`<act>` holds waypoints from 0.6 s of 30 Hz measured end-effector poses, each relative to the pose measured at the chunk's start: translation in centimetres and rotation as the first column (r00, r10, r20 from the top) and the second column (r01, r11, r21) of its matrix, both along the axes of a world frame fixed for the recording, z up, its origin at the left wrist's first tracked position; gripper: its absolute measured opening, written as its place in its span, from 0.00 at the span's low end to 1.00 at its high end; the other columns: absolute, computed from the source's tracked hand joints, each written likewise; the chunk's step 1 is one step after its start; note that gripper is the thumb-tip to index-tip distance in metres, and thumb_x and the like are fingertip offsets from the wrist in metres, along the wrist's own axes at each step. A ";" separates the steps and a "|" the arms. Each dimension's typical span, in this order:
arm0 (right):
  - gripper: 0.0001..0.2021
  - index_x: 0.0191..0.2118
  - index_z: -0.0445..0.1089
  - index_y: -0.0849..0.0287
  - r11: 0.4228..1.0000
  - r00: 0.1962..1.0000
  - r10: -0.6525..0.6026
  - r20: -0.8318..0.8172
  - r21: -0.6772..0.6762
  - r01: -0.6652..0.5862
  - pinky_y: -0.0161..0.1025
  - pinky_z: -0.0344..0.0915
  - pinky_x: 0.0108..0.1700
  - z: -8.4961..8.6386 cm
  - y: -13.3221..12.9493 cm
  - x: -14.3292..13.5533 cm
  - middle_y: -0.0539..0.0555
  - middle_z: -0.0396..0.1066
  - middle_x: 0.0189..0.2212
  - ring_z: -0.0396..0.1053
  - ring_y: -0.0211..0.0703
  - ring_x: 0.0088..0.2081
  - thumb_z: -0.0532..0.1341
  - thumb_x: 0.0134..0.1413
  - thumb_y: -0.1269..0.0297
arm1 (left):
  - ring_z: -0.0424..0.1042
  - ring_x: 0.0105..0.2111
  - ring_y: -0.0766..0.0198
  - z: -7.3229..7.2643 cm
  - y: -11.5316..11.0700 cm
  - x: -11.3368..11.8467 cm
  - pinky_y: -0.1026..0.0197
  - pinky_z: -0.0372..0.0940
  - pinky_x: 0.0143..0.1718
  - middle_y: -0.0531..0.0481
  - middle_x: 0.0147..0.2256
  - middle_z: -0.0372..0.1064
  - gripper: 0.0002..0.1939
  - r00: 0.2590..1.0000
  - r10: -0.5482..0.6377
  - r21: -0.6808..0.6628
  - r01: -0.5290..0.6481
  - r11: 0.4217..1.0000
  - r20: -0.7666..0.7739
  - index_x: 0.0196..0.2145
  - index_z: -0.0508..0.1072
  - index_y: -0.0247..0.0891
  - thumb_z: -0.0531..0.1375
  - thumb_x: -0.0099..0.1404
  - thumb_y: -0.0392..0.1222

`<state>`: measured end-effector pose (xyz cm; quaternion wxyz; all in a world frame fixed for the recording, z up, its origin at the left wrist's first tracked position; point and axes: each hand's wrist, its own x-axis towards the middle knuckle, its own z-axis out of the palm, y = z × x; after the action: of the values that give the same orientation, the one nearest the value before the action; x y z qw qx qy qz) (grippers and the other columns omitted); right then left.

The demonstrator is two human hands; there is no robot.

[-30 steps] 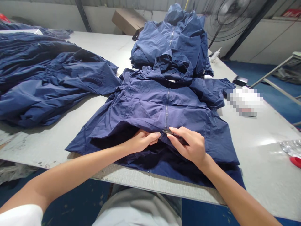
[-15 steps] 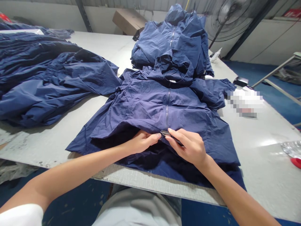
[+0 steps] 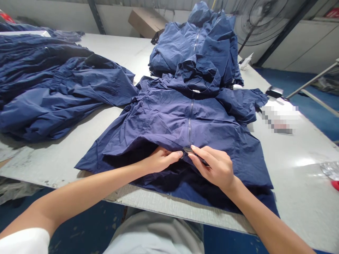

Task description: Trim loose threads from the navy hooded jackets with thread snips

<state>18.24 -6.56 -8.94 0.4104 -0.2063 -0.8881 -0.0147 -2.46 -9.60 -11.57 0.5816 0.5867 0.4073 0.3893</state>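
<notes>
A navy zip-up jacket [image 3: 164, 113] lies spread on the white table, its collar away from me and its lower edge lifted. My left hand [image 3: 165, 159] pinches that lower edge just left of the zipper [image 3: 189, 128]. In my right hand [image 3: 214, 163] is a small dark tool with a pointed metal tip [image 3: 187, 150], held between thumb and fingers. The tip is close to my left thumb, at the bottom end of the zipper. Whether it touches the cloth is too small to tell.
More navy garments [image 3: 60, 88] are heaped at the left. Behind the jacket stands a stack of folded blue jackets [image 3: 194, 42]. A cardboard box [image 3: 148, 23], a fan [image 3: 258, 21] and a small black object [image 3: 274, 92] are farther off. Clear plastic [image 3: 331, 170] lies at the right edge.
The view has shifted slightly. The metal tip in my right hand has tilted a little beside my left thumb. Both hands keep nearly the same place on the jacket.
</notes>
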 end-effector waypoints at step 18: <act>0.13 0.49 0.70 0.62 0.999 0.999 -0.002 0.032 0.036 0.000 0.33 0.65 0.29 0.3 0.0 0.0 0.51 0.74 0.25 0.70 0.36 0.24 0.63 0.59 0.74 | 0.48 0.22 0.70 0.3 0.0 0.1 0.61 0.48 0.26 0.59 0.19 0.46 0.18 0.999 0.035 0.002 -0.035 0.999 0.016 0.22 0.56 0.40 0.56 0.64 0.49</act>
<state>18.25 -6.59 -8.63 0.3998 -0.1989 -0.8941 -0.0344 -2.32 -9.60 -11.31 0.5772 0.5770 0.4126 0.4046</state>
